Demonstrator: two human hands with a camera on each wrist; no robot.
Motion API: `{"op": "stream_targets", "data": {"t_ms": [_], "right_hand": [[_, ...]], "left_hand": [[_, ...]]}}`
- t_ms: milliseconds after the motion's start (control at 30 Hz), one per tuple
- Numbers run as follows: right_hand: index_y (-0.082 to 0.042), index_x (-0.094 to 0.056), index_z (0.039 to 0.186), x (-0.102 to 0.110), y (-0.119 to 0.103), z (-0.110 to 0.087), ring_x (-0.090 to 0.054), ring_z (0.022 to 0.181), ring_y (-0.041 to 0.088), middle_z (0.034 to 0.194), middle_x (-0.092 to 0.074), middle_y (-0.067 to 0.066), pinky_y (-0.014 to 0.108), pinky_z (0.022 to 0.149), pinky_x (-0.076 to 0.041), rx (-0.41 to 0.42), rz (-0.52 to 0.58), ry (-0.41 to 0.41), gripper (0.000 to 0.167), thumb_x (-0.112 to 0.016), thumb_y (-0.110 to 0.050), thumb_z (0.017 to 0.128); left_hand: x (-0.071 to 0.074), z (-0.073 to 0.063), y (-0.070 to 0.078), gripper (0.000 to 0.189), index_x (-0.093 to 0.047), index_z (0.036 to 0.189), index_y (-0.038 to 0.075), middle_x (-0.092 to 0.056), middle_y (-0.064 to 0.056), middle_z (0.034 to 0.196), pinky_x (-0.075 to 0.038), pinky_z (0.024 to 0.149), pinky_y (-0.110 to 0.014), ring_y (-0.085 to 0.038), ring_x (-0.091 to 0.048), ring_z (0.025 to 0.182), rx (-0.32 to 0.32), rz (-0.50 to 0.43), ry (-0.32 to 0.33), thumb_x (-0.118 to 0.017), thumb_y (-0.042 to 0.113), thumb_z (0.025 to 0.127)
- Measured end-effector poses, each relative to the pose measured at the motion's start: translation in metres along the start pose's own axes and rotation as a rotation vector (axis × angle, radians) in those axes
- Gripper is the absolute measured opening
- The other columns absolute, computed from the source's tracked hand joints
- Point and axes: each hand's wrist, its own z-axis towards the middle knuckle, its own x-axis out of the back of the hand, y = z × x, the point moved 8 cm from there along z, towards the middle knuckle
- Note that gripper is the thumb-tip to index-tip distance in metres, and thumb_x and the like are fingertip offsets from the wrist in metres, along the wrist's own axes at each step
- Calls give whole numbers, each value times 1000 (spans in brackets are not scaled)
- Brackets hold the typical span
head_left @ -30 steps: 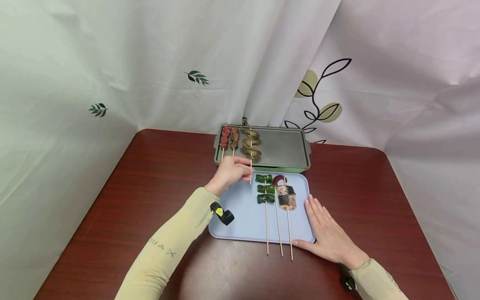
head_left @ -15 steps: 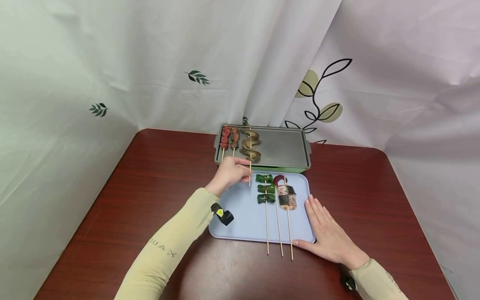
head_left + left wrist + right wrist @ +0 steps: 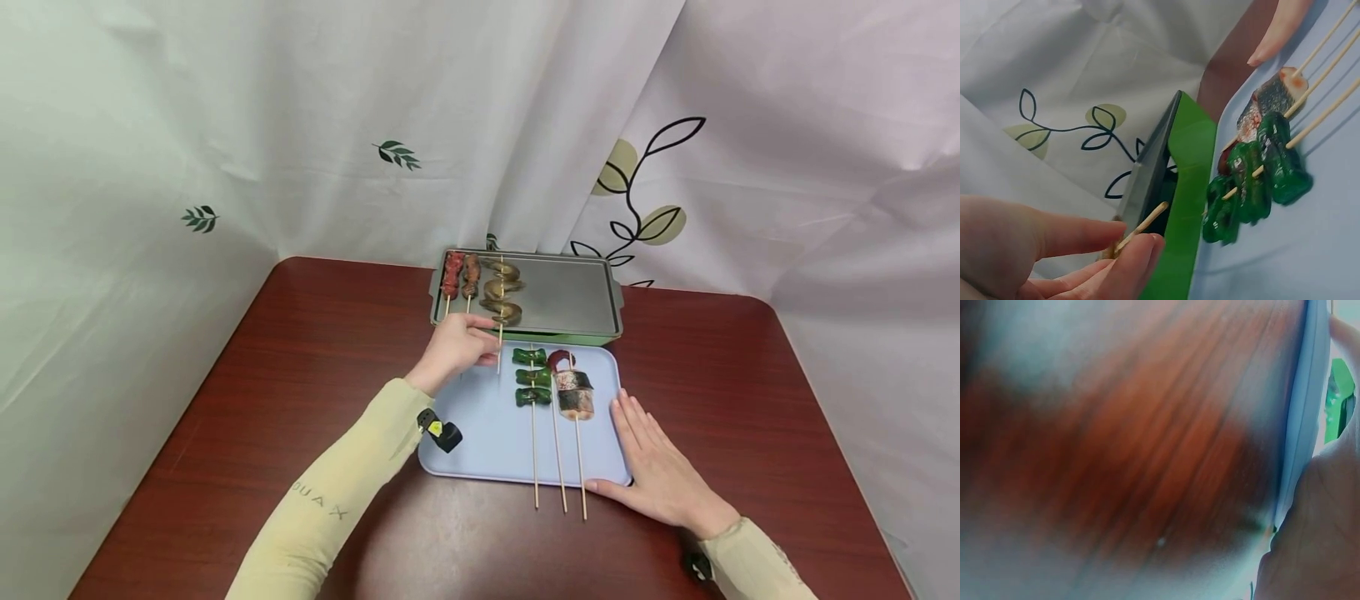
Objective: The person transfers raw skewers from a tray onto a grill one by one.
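My left hand (image 3: 456, 346) pinches the stick of a skewer threaded with brownish, shell-like folded pieces (image 3: 502, 289), which lie on the left half of the grey grill plate (image 3: 566, 296). In the left wrist view the stick's end (image 3: 1150, 222) pokes out between thumb and finger. Left of it on the plate are a red meat skewer (image 3: 452, 277) and a brown meat skewer (image 3: 470, 275). My right hand (image 3: 663, 471) lies with fingers extended along the right edge of the light blue tray (image 3: 480, 442). That tray bears a green pepper skewer (image 3: 533, 377), a fish skewer (image 3: 575, 394) and a partly hidden dark red skewer (image 3: 558, 360).
The grill's green base (image 3: 1188, 162) stands directly behind the tray, at the back of the dark red-brown table (image 3: 337, 333). White patterned curtains (image 3: 420, 92) enclose the table at the back and sides. Skewer sticks overhang the tray's front edge.
The left hand stays at the grill's front edge, with only a slight shift of it and the stick. The right hand and the tray keep their places.
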Motion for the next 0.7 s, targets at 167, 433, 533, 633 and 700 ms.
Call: {"op": "stream_targets", "data": {"t_ms": [167, 433, 533, 633, 700], "right_hand": [[8, -20, 158, 0, 1, 0, -14, 151, 41, 166, -13, 24, 53, 122, -20, 4, -3, 3, 117, -63, -75, 86], [7, -20, 158, -1, 1, 1, -14, 151, 40, 166, -12, 23, 53, 122, -20, -2, -2, -4, 118, -62, -76, 86], [7, -20, 158, -1, 1, 1, -13, 152, 40, 166, -12, 23, 53, 122, -20, -3, -3, -6, 118, -62, -76, 86], [7, -21, 158, -1, 1, 1, -13, 151, 40, 166, -12, 23, 53, 122, -20, -1, -4, -5, 118, -62, -76, 86], [7, -21, 158, -1, 1, 1, -14, 151, 40, 166, -12, 24, 54, 122, -21, -1, -3, -5, 118, -62, -75, 85]], "left_hand": [[12, -8, 11, 39, -65, 129, 2, -75, -10, 99, -63, 78, -38, -28, -74, 89, -79, 49, 19, -76, 7, 92], [28, -35, 41, 45, -67, 131, 5, -75, -6, 107, -61, 84, -37, -20, -74, 89, -219, 31, 44, -78, 25, 92], [28, -46, 49, 43, -68, 129, 8, -74, -5, 108, -60, 86, -38, -18, -73, 91, -257, 42, 40, -77, 29, 93], [26, -56, 52, 39, -70, 127, 12, -74, -3, 111, -59, 87, -39, -19, -72, 95, -290, 68, 29, -76, 31, 93], [24, -63, 53, 37, -71, 126, 15, -73, -1, 111, -57, 89, -40, -18, -71, 99, -305, 88, 22, -75, 33, 94]]}}
